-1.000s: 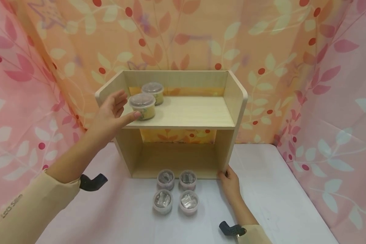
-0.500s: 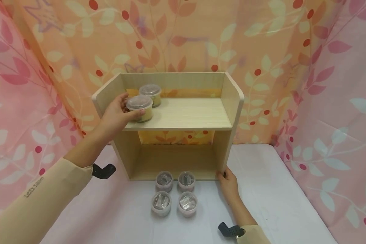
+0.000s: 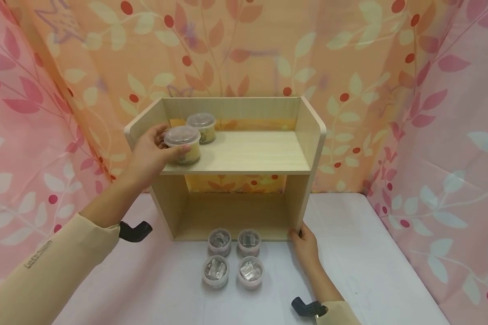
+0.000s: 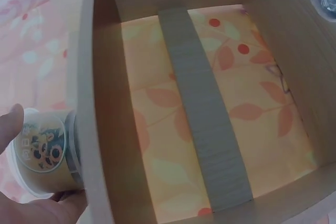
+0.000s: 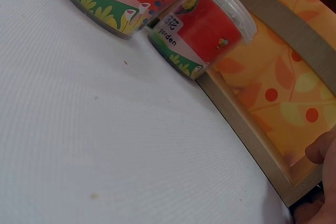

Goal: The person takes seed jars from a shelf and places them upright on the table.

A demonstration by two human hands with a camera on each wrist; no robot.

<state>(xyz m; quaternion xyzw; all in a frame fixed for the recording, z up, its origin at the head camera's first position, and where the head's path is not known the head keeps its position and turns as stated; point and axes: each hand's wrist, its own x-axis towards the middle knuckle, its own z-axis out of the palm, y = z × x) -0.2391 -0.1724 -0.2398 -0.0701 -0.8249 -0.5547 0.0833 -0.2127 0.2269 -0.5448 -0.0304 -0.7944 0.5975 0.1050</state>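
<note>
In the head view a two-tier wooden shelf (image 3: 252, 153) stands on the table. My left hand (image 3: 148, 151) holds a round lidded tub (image 3: 182, 134) at the upper board's left front, thumb in front and fingers around its left side. The left wrist view shows this yellow tub (image 4: 50, 150) with a flower label, between thumb and fingers. Behind it stands a second yellow tub (image 3: 201, 127) with a clear lid. My right hand (image 3: 307, 247) grips the shelf's lower right front corner. Its thumb and part of the fingers (image 5: 323, 166) show in the right wrist view.
Several lidded tubs (image 3: 216, 270) stand in two rows on the white tabletop (image 3: 154, 284), before the lower compartment (image 3: 232, 210). The right wrist view shows red garden labels on two tubs (image 5: 202, 30). Floral curtains (image 3: 244, 49) hang behind and at both sides.
My left hand has closed around the front tub, which has shifted slightly left on the upper board. The right hand stays on the shelf corner. The head view has moved a little.
</note>
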